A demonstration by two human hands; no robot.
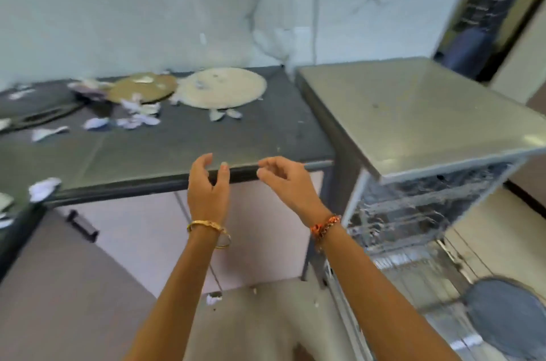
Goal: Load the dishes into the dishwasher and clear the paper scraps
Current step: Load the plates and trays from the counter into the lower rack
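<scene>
Both my hands hang in the air in front of the dark countertop's (183, 151) near edge, holding nothing. My left hand (208, 183) and my right hand (285, 180) have loosely curled fingers. A pale round plate (221, 91) lies at the back of the counter, with a brownish plate (141, 89) to its left. Torn paper scraps (137, 118) are scattered over the counter's left half, and one crumpled scrap (44, 188) sits at the front left edge. The open dishwasher (413, 213) stands at the right, its wire racks showing. A grey round dish (508, 316) sits in the pulled-out lower rack.
The dishwasher's flat steel top (413, 106) stands beside the counter. A dark elongated object (38, 117) lies at the counter's left. Pink cabinet doors (141, 230) with a black handle are below. One small scrap (213, 299) lies on the floor. The image is motion-blurred.
</scene>
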